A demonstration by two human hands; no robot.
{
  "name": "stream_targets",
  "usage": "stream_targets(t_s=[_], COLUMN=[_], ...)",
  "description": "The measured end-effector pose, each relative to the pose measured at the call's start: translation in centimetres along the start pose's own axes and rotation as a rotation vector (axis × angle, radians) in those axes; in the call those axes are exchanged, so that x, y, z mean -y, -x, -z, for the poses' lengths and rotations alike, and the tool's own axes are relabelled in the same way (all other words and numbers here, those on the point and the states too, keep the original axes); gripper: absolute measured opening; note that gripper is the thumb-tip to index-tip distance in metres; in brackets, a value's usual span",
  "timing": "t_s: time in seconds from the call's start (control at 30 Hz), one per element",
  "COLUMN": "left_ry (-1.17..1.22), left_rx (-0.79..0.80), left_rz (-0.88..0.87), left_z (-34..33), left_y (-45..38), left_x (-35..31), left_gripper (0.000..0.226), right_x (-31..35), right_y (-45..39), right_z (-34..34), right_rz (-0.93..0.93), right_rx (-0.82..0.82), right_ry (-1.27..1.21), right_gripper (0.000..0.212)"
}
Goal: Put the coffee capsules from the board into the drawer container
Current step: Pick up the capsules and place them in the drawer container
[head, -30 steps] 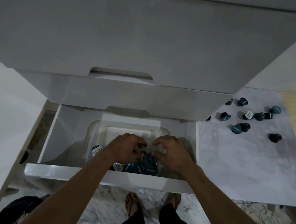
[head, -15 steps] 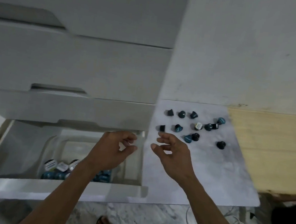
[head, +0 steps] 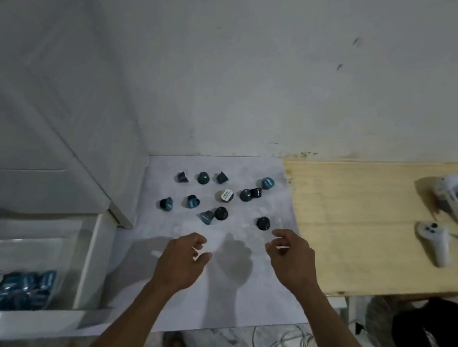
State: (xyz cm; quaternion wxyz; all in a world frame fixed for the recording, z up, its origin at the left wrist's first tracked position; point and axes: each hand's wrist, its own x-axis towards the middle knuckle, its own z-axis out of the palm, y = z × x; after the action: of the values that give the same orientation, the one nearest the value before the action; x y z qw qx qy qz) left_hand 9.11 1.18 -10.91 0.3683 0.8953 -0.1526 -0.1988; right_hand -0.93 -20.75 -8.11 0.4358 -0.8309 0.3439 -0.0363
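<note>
Twelve capsules (head: 221, 213) scattered on board (head: 233, 305), all beyond both hands; right hand (head: 289, 257) nearest, just short of black capsule (head: 263, 223). Left hand (head: 181, 260), right: loosely curled, empty.

Home room: drawer unit (head: 50, 150), wooden tabletop (head: 361, 220)

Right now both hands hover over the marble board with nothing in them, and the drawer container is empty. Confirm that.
Not quite. The head view shows both the left hand and right hand over the marble board holding nothing, but the drawer container is not empty: it already holds a pile of coffee capsules.
</note>
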Motion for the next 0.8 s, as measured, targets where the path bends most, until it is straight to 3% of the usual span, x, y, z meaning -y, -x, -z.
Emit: stream_targets(t_s=[0.17,0.37,0.5,0.63,0.8], left_ry=[-0.080,-0.199,-0.294,-0.211,-0.087], left_rx=[-0.065,-0.039,-0.004,0.038,-0.004], left_rz=[0.130,0.041,-0.030,-0.032,0.052], left_z=[-1.9,-2.9,-3.7,-4.1,-4.2], left_y=[-4.5,-9.9,-11.9,-12.8,-13.6], left_x=[0.8,2.3,2.8,2.9,3.1], left_gripper=[0.049,0.058,0.049,0.032,0.012], right_x=[-0.6,-1.7,-2.2,-2.6,-3.1], right_y=[-5.3,-9.8,-11.4,-12.1,-12.4], right_z=[-1.4,-4.2,-5.8,-6.6,-6.5], right_rz=[0.054,0.117,0.145,0.190,0.171], right_rx=[0.062,0.203,0.270,0.269,0.261], right_ry=[0.188,0.493,0.575,0.588,0.411], right_gripper=[0.038,0.054,0.050,0.032,0.017])
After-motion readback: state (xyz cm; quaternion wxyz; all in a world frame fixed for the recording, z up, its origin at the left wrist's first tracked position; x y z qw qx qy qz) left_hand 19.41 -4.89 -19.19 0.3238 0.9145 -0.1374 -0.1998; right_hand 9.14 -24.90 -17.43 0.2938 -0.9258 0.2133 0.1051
